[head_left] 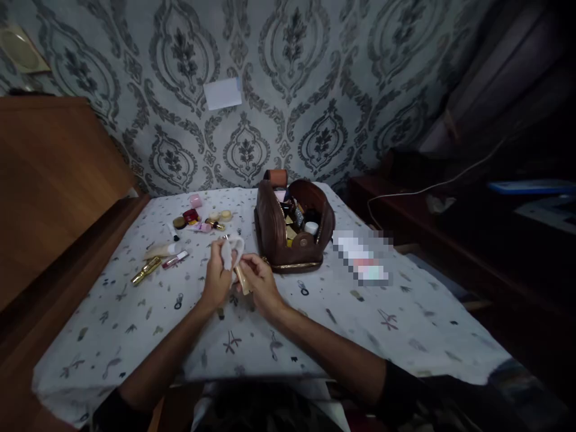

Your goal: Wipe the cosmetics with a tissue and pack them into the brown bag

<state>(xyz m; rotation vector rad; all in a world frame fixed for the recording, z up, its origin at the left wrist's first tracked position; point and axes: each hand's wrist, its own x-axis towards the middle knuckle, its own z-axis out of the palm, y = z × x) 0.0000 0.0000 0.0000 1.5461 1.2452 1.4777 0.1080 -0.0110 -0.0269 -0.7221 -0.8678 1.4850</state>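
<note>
Left forearm: bare, entering from lower left, angled up and rightward toward centre. Right forearm: bare, dark sleeve at the elbow, entering from lower right, angled up and leftward. Left hand: back to the camera, fingers curled closed, thumb raised. Right hand: just beside the left, fingers bent inward in a pinch. Wrists: near each other, both fairly straight

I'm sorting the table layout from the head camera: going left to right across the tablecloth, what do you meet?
Gold tube → cluster of small cosmetics → left hand holding a white cloth → right hand with a beige tube → open brown leather pouch → blurred pale patch.
</note>
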